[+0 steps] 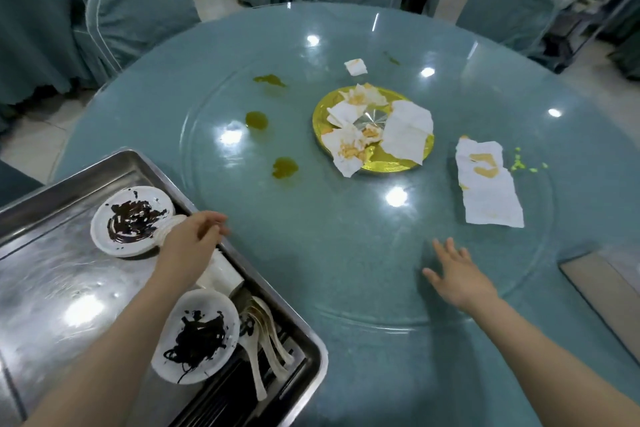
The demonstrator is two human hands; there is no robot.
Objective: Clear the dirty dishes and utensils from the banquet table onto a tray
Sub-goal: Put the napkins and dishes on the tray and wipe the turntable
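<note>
Nearest us, we are seeing a steel tray (52,288) sitting at the tabletop's (346,253) near left edge, carrying two sauce-smeared white plates (133,220) (197,334), white spoons (259,340) and a white cup (221,272). We are reaching our left hand (194,243) over the tray's right rim, its loosely curled fingers holding nothing we can make out. Our right hand (457,274) is hovering, spread wide, over the tabletop. Stained napkins (407,132) are lying on a gold plate (320,114) at the centre.

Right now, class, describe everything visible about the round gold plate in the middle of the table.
The round gold plate looks shiny and foil-like, with a silvery centre. It lies flat on the glass turntable, beyond both hands. Several crumpled white napkins stained orange cover most of it, some overhanging its rim. Neither hand touches it.
</note>
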